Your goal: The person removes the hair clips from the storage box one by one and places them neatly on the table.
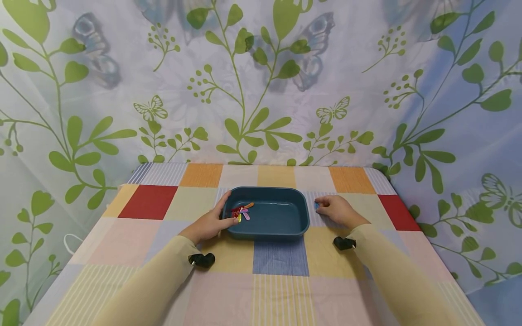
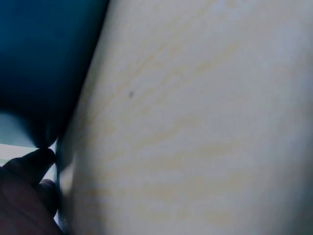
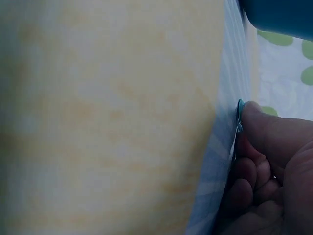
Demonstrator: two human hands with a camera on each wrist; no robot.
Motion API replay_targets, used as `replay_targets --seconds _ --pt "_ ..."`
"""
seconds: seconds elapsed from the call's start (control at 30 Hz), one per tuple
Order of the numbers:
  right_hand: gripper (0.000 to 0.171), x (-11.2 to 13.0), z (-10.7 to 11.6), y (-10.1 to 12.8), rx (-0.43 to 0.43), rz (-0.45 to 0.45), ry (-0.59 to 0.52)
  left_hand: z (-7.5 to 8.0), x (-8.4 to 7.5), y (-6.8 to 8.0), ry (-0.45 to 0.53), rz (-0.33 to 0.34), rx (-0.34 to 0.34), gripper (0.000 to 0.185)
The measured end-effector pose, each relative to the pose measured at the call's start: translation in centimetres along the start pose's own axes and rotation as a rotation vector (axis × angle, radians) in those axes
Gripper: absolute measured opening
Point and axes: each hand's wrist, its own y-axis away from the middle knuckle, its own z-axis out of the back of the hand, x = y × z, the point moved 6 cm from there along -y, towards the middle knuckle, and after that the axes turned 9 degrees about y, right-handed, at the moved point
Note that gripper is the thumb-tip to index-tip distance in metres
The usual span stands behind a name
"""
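A dark teal plastic basin (image 1: 281,217) stands on the table in the head view. At its left end my left hand (image 1: 208,224) grips the wall, thumb at the near left corner and fingers along the outer side. Several small hair clips (image 1: 244,212) in red, orange, pink and yellow lie inside, near that hand. To the right of the basin, my right hand (image 1: 338,211) pinches a blue hair clip (image 1: 316,206) between thumb and fingers, low over the cloth. The right wrist view shows the clip's rounded end (image 3: 239,115) sticking out past the thumb tip, other fingers curled below.
A patchwork tablecloth (image 1: 281,294) covers the table. Behind it hangs a curtain (image 1: 261,90) with green leaves and butterflies. A black wrist device (image 1: 201,260) sits at the left cuff and another device (image 1: 344,243) at the right. A white cord (image 1: 71,242) loops beside the table's left edge.
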Motion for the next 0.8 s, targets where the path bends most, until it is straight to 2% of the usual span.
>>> replay_targets --seconds 0.4,0.8 --pt "0.04 0.15 -0.13 -0.19 0.017 -0.028 -0.015 0.2 0.07 -0.14 -0.027 -0.002 -0.011 0.098" --pt "0.041 0.06 -0.21 0.03 0.026 -0.032 -0.036 0.01 0.31 -0.12 -0.013 0.007 -0.008 0.1"
